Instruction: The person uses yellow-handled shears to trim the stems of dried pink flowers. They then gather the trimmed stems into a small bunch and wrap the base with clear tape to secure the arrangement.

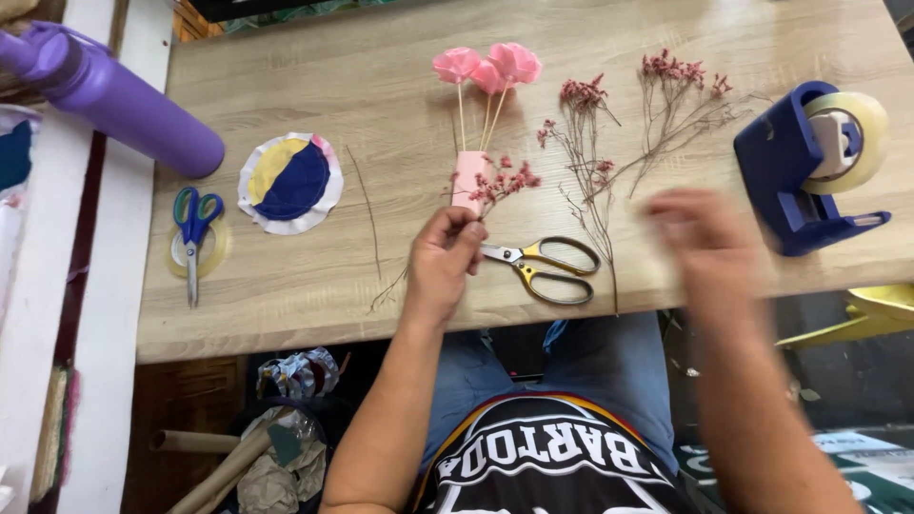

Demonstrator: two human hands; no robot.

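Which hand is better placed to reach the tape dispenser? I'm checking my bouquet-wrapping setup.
Right, probably. The right hand is free and close to the blue tape dispenser; the left hand is gripping the pink flower bundle.

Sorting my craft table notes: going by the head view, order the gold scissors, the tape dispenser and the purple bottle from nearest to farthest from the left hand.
From the left hand:
1. Gold scissors, just to its right.
2. Purple bottle, far left corner.
3. Tape dispenser, far right edge.
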